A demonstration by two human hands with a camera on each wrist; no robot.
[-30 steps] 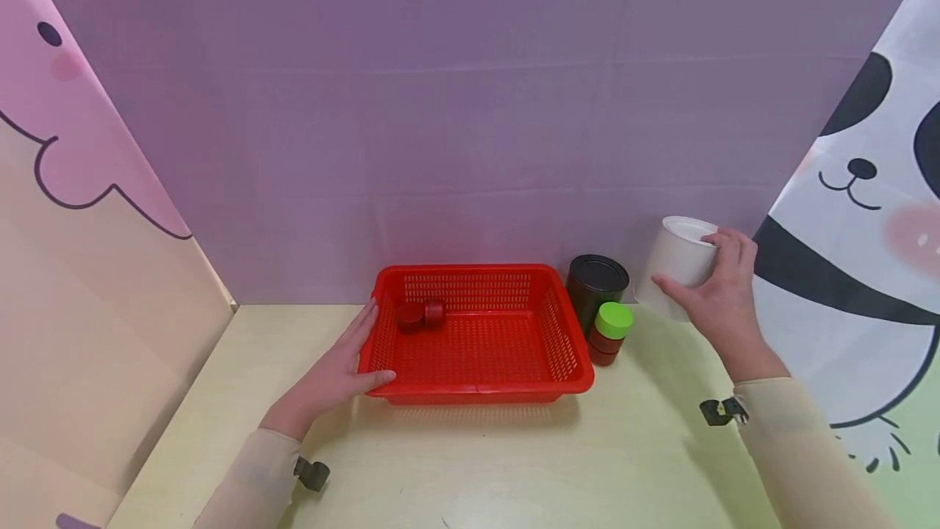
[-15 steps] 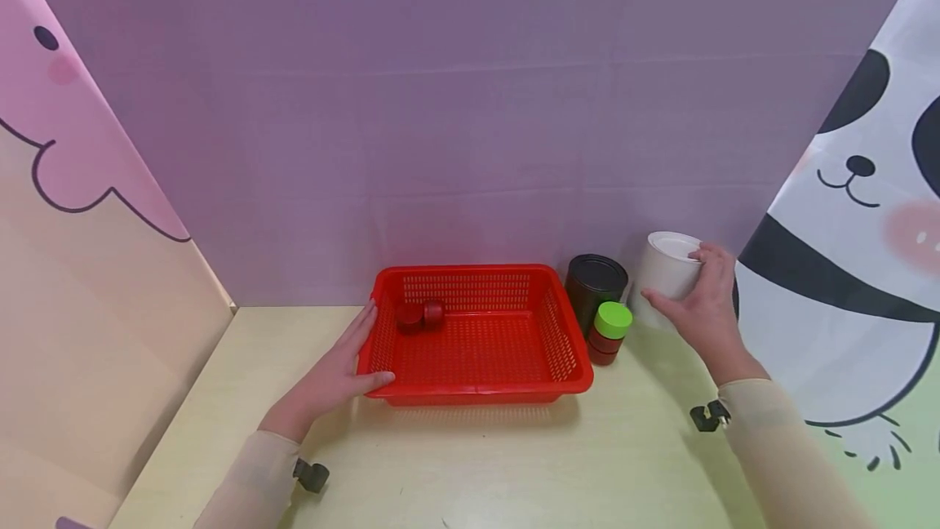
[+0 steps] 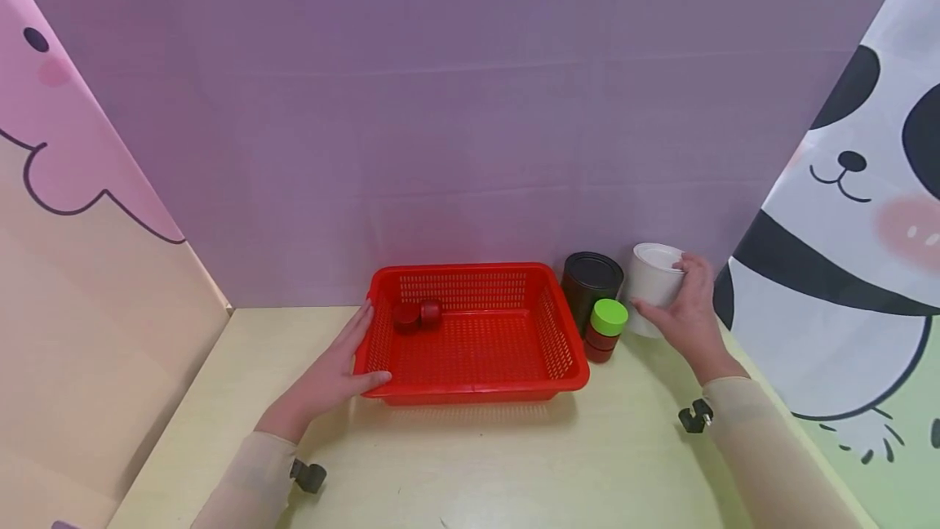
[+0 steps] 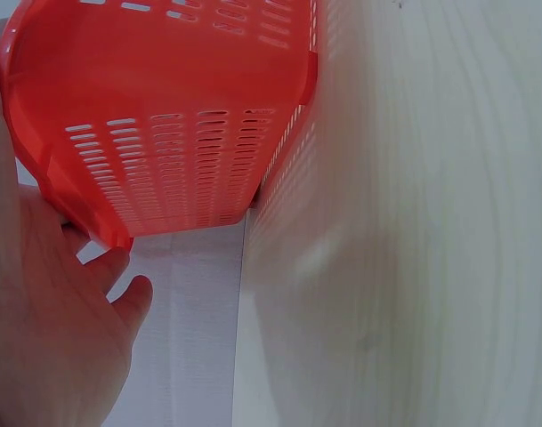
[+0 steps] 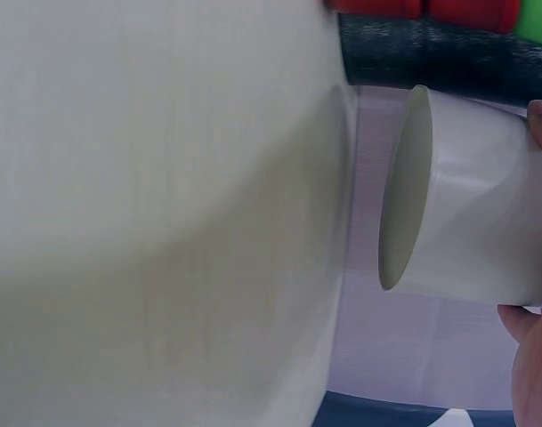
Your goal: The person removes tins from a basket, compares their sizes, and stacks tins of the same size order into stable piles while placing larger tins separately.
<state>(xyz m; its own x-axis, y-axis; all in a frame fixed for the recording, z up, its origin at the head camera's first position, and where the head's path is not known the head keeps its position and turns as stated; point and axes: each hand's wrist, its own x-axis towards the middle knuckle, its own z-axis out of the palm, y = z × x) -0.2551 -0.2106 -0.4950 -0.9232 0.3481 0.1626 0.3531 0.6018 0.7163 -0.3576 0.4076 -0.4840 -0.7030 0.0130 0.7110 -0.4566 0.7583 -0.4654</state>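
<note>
In the head view, my right hand (image 3: 689,313) grips a white canister (image 3: 650,288) from its right side, thumb in front and fingers at the top rim. In the right wrist view, the canister's (image 5: 489,200) recessed round underside faces the table, held just above it. My left hand (image 3: 339,374) rests at the left end of a red perforated plastic basket (image 3: 470,388), fingers straight along the rim and thumb over the front corner. Two small dark red round pieces (image 3: 419,316) lie inside the basket at the back left.
Between basket and canister stand a black lidded can (image 3: 593,274) and, before it, a small red jar with a green lid (image 3: 609,318). A purple backdrop (image 3: 470,104) rises behind the wooden table (image 3: 477,464); a panda-print panel (image 3: 844,284) borders the right side.
My right hand has lowered the white canister and moved it left, close beside the black can. It also stands more upright. The left hand and basket keep their place.
</note>
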